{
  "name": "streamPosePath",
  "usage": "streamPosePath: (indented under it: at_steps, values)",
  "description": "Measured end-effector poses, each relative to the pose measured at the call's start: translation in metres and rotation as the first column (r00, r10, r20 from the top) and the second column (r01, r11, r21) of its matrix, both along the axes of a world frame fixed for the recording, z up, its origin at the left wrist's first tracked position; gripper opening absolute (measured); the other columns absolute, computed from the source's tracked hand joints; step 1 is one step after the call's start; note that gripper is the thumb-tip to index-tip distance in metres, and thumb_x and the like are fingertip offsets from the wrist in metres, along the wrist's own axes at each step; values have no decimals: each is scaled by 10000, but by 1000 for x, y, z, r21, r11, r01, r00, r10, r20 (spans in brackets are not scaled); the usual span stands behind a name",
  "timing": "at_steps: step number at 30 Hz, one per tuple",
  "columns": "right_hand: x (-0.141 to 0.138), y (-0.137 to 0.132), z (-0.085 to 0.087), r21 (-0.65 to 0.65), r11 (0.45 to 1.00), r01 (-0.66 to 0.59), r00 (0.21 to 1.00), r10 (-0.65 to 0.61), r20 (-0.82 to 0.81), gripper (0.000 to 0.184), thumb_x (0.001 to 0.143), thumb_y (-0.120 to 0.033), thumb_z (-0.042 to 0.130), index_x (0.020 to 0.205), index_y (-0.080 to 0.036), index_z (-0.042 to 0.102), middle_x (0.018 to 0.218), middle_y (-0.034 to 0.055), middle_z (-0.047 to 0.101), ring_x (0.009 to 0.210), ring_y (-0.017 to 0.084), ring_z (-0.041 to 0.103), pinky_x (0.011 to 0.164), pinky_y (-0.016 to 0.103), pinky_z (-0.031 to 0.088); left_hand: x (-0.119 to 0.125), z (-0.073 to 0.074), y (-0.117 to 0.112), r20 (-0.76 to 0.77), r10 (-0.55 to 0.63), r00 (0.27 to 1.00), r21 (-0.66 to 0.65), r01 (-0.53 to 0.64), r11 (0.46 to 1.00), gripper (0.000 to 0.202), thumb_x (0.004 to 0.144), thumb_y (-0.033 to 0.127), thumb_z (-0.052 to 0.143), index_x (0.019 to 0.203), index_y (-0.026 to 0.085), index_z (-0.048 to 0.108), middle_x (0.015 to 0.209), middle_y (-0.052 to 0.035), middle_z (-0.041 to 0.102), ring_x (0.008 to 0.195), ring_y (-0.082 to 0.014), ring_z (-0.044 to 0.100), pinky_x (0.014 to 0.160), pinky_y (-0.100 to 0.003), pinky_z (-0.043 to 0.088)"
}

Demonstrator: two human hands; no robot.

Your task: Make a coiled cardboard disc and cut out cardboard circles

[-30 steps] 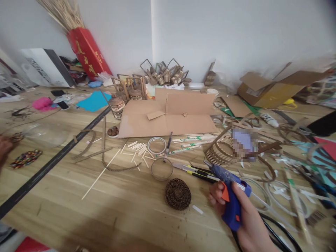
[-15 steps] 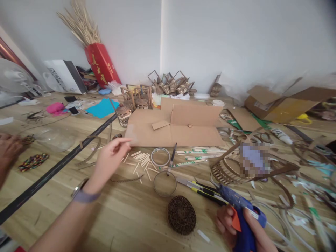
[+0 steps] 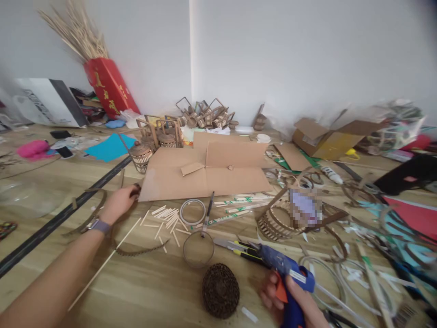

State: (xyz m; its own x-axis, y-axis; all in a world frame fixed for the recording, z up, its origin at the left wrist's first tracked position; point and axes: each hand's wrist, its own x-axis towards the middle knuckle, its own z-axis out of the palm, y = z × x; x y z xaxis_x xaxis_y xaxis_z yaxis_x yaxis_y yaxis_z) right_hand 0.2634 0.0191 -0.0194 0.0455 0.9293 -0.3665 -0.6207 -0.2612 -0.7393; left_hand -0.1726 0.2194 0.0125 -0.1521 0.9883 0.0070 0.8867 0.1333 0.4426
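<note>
My left hand (image 3: 119, 204) reaches to the left corner of the cardboard (image 3: 170, 182). Its fingers are curled at a small dark brown thing (image 3: 136, 189), mostly hidden by them. In my right hand (image 3: 290, 296) is a blue hot glue gun (image 3: 283, 263) with an orange trigger, its nozzle pointing left. A dark woven dome-shaped piece (image 3: 221, 290) lies left of the glue gun. Between my hands are short pale sticks (image 3: 167, 216), a metal ring (image 3: 192, 212), a thinner ring (image 3: 198, 248), a pen (image 3: 209, 214) and yellow-black utility knives (image 3: 242, 250).
A small bamboo basket (image 3: 278, 221) stands beyond the glue gun. Small lidded baskets (image 3: 141, 157) stand behind the cardboard, with more piled at the wall. A long thin stick (image 3: 105, 264) lies beside my left forearm. Strips, hoops and paper scraps (image 3: 355, 275) litter the right side.
My left hand has moved left along the cardboard's corner and its fingers have closed in at the dark thing. My view has turned right; another person's hand has left it. The glue gun stays in my right hand.
</note>
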Motion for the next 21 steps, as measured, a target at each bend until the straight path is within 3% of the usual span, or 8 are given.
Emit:
streamPosePath:
  at_steps: [5,9,11,12,14,16,19,21]
  values:
    - [-9,-5,3,85,996,-2,999,-2,48,328,655,-447,893,733,-181,719,572,-12,572,512,119,485,623,337,487,2,14,-12,142,52,989,222,-83,972,142,924,308,608,917,195,693,926,-58,736,993,-307,678,884,-419,528]
    - [-12,-7,9,124,992,-13,998,5,70,333,695,-485,848,703,-178,720,600,-3,554,545,137,486,606,317,480,23,35,-49,332,85,939,404,-223,887,196,923,432,545,1008,301,665,779,35,693,923,-289,671,751,-358,533]
    - [-11,-9,12,113,993,-28,993,14,120,335,714,-487,836,675,-176,720,605,9,566,575,150,508,619,306,474,48,42,-73,442,44,896,403,-242,883,273,946,496,497,1074,316,658,807,37,690,795,-231,662,716,-337,535]
    - [-10,-10,12,102,994,-40,988,24,154,344,715,-491,838,656,-174,718,607,16,577,593,158,524,637,305,474,64,44,-86,521,-3,854,355,-214,910,275,910,505,572,1075,307,669,857,31,710,769,-208,660,697,-319,544]
    - [-9,-12,12,66,995,-80,974,64,217,361,716,-495,846,637,-167,719,632,35,614,640,172,565,683,303,477,101,44,-111,867,16,498,107,-216,971,344,700,471,822,942,253,711,873,8,728,709,-175,638,641,-288,539]
    - [-10,-13,12,41,994,-96,969,84,234,362,727,-504,841,669,-163,733,675,49,655,679,178,595,704,292,477,140,40,-133,966,136,220,-116,-103,988,445,540,435,924,863,206,722,788,0,719,642,-143,613,569,-246,507]
    - [-15,-11,15,23,998,-57,986,53,157,357,746,-521,821,746,-170,760,741,54,699,667,162,604,680,275,488,188,30,-160,956,294,5,-292,133,947,421,549,427,922,808,193,688,777,9,706,627,-102,579,554,-197,448]
    - [-18,-8,20,15,999,-39,995,37,88,339,718,-496,849,789,-173,778,772,48,716,632,141,594,680,276,504,211,25,-173,935,353,-23,-335,266,904,406,583,446,891,745,180,630,740,12,685,543,-59,489,495,-172,350]
